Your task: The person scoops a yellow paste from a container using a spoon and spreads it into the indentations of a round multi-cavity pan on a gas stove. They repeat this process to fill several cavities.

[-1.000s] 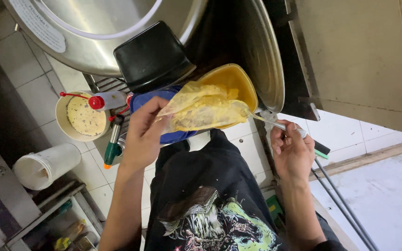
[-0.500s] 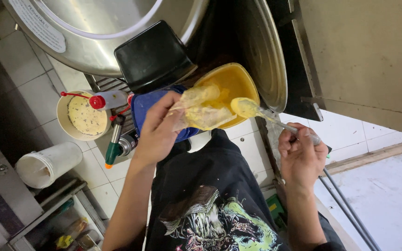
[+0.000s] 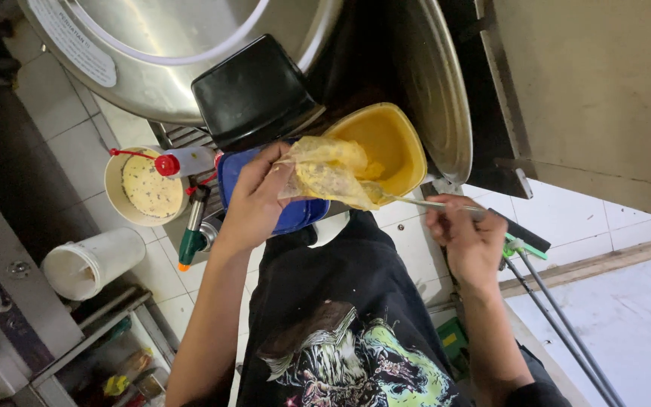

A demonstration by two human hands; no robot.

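Plastic bag, thin, yellowish and crumpled, sits in the middle of the view, just in front of the yellow tub and touching its near edge.

Far to the left, a white bucket stands on the tiled floor, next to a grey metal cabinet. Right of it is a round cream bowl with something pale and speckled inside. A small bottle with a red cap lies across the bowl's rim. Just below it is a torch with a green and orange tip, pointing down. These things are packed close, so there is little room there.

Next comes the left hand. Its fingers are closed on the left side of the plastic bag and hold it up. Under the hand is a blue tub. Above it a black tub leans on the edge of a big steel pot.

The yellow tub rests beside a big round metal lid that stands on its edge.

Further right, the right hand is curled tight around the handle of a metal spoon. The spoon's front end goes in under the bag, so I cannot see it. Thin metal rods run down the floor just right of this hand. The pale floor on the far right has the most open room.
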